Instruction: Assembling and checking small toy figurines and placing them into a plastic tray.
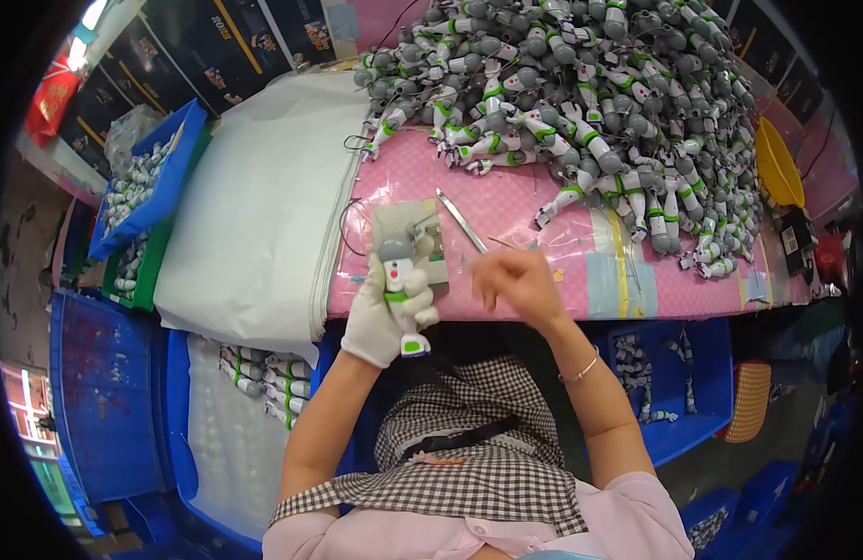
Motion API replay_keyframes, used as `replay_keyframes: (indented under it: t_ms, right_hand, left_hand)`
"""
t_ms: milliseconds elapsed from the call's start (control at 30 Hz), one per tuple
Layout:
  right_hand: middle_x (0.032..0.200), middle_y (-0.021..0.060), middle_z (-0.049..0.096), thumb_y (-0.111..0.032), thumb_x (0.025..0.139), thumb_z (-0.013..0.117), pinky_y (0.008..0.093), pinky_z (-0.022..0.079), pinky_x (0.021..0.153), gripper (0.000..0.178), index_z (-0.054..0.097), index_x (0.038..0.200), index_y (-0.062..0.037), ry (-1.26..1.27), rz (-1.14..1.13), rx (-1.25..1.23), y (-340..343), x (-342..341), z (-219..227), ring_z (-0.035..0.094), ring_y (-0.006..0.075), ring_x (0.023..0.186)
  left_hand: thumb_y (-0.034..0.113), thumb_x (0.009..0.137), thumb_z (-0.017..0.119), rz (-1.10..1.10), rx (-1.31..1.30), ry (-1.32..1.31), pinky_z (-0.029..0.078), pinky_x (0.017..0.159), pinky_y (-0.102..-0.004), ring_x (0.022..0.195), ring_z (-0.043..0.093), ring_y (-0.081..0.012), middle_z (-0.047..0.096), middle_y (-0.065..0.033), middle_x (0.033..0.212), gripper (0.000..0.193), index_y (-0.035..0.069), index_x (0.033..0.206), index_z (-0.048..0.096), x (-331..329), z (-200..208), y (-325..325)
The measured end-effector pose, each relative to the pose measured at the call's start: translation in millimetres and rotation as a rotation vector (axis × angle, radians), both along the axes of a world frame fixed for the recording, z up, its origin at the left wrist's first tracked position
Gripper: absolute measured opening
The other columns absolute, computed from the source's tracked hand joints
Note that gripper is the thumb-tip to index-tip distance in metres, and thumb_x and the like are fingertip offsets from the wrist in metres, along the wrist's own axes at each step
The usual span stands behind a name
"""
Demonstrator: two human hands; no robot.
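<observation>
Pink table [408, 173] | gloved left hand [375, 322] clasping toy arm [395, 275] | right hand [520, 285] blurred, cannot tell grip

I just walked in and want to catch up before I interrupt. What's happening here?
Someone's gloved left hand holds a white, grey and green toy part near the front edge of a pink-covered table. The bare right hand is apart from it and blurred; whether it holds anything is unclear. A slim metal tool lies on the table, and a big pile of similar parts lies beyond.
</observation>
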State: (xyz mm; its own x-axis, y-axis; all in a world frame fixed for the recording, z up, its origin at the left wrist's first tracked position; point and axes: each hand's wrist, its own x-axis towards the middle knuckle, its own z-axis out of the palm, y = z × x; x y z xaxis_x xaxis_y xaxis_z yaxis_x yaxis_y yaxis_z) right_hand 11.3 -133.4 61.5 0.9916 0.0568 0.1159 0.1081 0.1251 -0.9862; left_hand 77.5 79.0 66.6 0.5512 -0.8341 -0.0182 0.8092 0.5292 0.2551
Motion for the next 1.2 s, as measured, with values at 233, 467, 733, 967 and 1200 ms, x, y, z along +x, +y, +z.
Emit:
replay_keyframes:
  t_ms: [233,467,733,967,1200]
  right_hand:
    - [0.096,0.0113,0.067,-0.019,0.091,0.058,0.0213,0.053,0.056,0.034,0.056,0.118,0.0010,0.218,-0.353,0.638,5,22,11,0.061,0.0081,0.061]
    - [0.077,0.0036,0.065,-0.018,0.092,0.057,0.0190,0.049,0.052,0.025,0.062,0.107,0.0007,0.337,-0.188,0.601,4,24,-17,0.058,0.0066,0.058]
    - [0.065,-0.0028,0.053,-0.014,0.089,0.054,0.0207,0.033,0.051,0.017,0.065,0.087,-0.0001,-0.066,-0.306,-0.387,18,45,-28,0.042,0.0045,0.055]
    - [0.062,-0.0024,0.050,-0.015,0.085,0.054,0.0226,0.034,0.050,0.017,0.061,0.078,-0.0014,0.024,-0.151,-0.405,7,67,-30,0.044,0.0052,0.056]
    - [0.065,-0.0004,0.054,-0.017,0.085,0.058,0.0180,0.032,0.044,0.017,0.061,0.076,-0.0020,0.367,0.010,0.117,2,61,-4,0.042,0.0050,0.050]
  left_hand:
    - [0.057,0.093,0.029,-0.028,0.377,-0.105,0.044,0.061,-0.0321,0.057,0.046,-0.0141,0.052,-0.0042,0.079,0.063,0.005,0.125,0.045,-37,-5,-2]
    - [0.031,0.086,0.064,0.022,0.673,-0.263,0.045,0.059,-0.0281,0.062,0.052,-0.0118,0.053,-0.0038,0.084,0.039,0.004,0.109,0.048,-58,-6,-4]
    - [0.020,0.089,0.060,0.172,1.145,-0.739,0.049,0.063,-0.0266,0.068,0.062,-0.0131,0.060,-0.0060,0.077,0.029,-0.001,0.105,0.048,-59,-11,-3]
    - [0.022,0.093,0.056,0.314,0.880,-0.405,0.052,0.077,-0.0317,0.088,0.061,-0.0163,0.058,-0.0059,0.096,0.030,0.003,0.115,0.047,-32,9,-2]
    - [0.029,0.092,0.057,0.209,0.794,-0.243,0.055,0.074,-0.0330,0.083,0.063,-0.0185,0.059,-0.0075,0.092,0.037,0.000,0.113,0.050,-21,18,2]
